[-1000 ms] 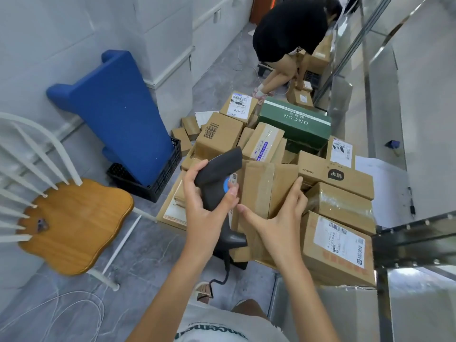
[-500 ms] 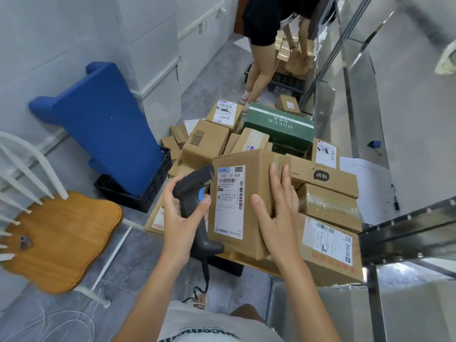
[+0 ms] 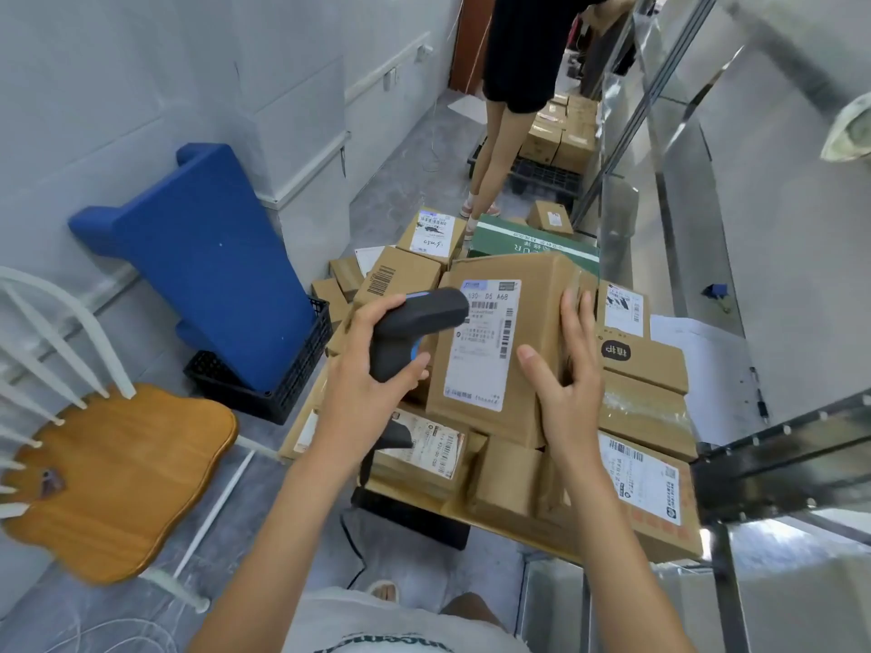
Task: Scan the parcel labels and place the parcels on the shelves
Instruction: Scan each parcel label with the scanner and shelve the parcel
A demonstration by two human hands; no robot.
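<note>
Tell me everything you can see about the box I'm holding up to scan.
The box is plain brown cardboard, tilted upright above the parcel pile, its white shipping label with barcodes facing you. The right hand grips its right edge, thumb on the front. The left hand aims a dark scanner, whose nose overlaps the label's top corner.

Head-worn camera looks steeply down, close over piled parcels (image 3: 641,412)

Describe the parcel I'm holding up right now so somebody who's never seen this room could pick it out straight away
Start at the heap of brown cardboard boxes on the floor beside the blue plastic stand. The parcel is lifted above that heap, gripped by the right hand, with the scanner in the left hand against it. Unlike its neighbours, it stands tilted with its long white label facing up.
</note>
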